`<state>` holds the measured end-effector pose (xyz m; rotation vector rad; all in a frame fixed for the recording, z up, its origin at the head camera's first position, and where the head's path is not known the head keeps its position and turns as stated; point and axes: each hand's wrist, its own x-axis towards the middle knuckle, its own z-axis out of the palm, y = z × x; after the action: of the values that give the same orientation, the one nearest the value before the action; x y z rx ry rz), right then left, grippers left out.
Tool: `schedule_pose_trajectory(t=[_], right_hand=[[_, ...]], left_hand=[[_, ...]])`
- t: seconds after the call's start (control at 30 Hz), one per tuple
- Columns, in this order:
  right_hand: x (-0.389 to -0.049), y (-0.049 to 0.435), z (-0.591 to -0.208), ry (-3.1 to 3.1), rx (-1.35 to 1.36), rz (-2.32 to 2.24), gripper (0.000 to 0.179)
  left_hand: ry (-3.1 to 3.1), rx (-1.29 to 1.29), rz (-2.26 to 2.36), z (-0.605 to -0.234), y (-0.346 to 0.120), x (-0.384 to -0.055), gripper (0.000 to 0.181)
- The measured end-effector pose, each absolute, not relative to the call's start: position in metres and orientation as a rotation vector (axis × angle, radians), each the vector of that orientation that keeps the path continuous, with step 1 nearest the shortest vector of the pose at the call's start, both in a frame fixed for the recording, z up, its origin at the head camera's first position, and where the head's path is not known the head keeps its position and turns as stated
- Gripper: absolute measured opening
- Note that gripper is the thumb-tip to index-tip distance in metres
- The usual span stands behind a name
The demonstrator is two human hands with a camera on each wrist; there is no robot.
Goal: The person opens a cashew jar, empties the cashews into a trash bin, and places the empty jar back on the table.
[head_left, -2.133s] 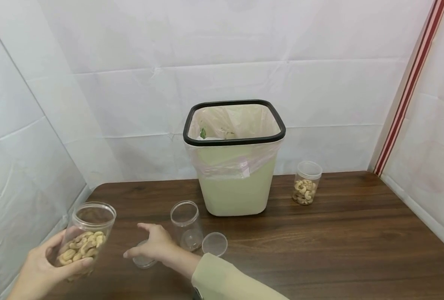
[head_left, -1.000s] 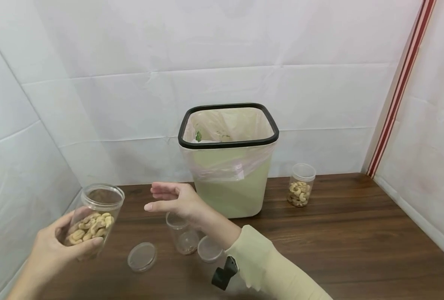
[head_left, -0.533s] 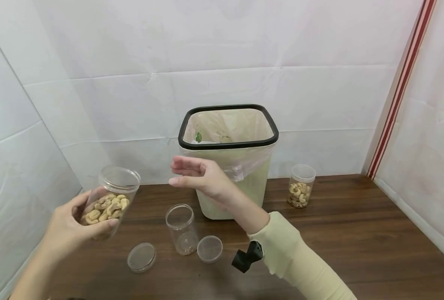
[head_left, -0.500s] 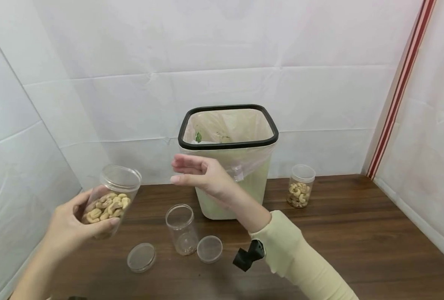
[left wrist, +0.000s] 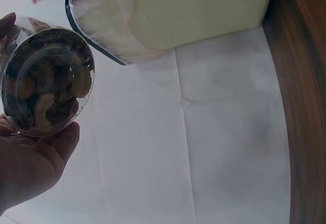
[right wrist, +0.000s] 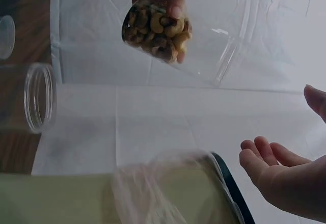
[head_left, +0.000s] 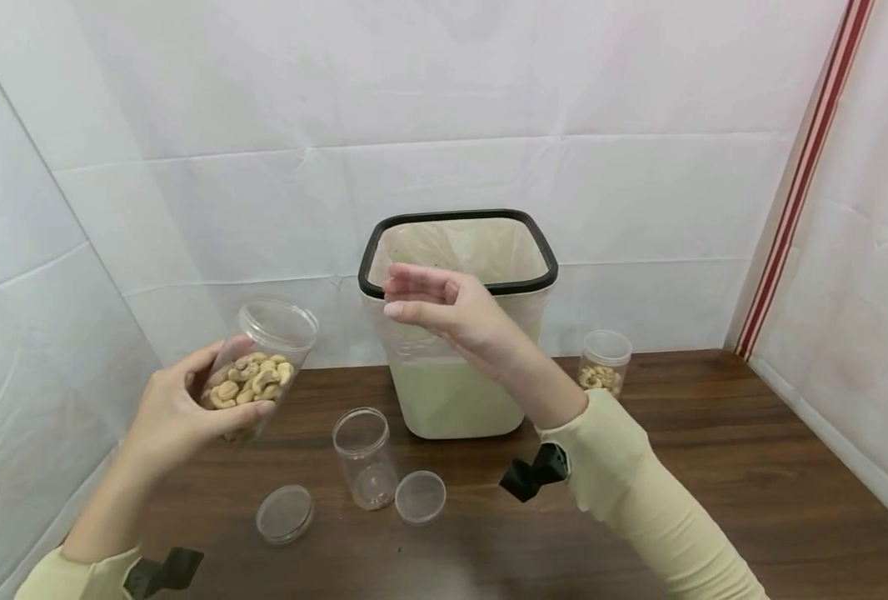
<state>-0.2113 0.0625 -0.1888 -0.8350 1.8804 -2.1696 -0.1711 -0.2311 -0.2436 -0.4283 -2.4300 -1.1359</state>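
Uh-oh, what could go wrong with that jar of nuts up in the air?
The cashew jar tilts in the left hand with no lid on, so cashews might tumble out. Only that hand grips it, and the right hand holds nothing, so it could slip. If it fell, it might knock over the open jar on the table.

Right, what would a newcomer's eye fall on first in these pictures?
Probably the big, pale, black-rimmed bin, standing centrally at the back of the table. Next comes the open jar of cashews, held tilted in the left grip, left of the bin.
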Motion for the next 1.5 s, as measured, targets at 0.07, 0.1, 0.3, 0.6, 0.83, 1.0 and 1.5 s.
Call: schedule_pose_trajectory(t=[0.07, 0.1, 0.3, 0.6, 0.83, 1.0, 1.5], right_hand=[[-0.214, 0.068, -0.184, 1.865, -0.823, -2.196, 0.049], [-0.216, 0.071, -0.182, 1.857, -0.816, -2.208, 0.049], [-0.225, 0.088, -0.17, 1.858, -0.783, -2.256, 0.05], [-0.235, 0.113, -0.159, 1.928, -0.776, -2.272, 0.051], [-0.244, 0.133, -0.152, 1.941, -0.731, -2.295, 0.051], [-0.246, 0.142, -0.151, 1.972, -0.716, -2.306, 0.05], [-0.265, 0.177, -0.151, 2.123, -0.644, -2.282, 0.055]], left_hand=[[-2.423, -0.449, -1.139, -0.239, -0.227, -0.174, 0.066], [-2.421, -0.461, -1.145, -0.237, -0.225, -0.176, 0.066], [-2.416, -0.516, -1.159, -0.224, -0.213, -0.185, 0.066], [-2.416, -0.513, -1.114, -0.207, -0.202, -0.199, 0.066], [-2.434, -0.48, -1.116, -0.193, -0.195, -0.211, 0.065], [-2.444, -0.494, -1.13, -0.184, -0.19, -0.217, 0.066], [-2.507, -0.466, -1.126, -0.167, -0.175, -0.241, 0.071]])
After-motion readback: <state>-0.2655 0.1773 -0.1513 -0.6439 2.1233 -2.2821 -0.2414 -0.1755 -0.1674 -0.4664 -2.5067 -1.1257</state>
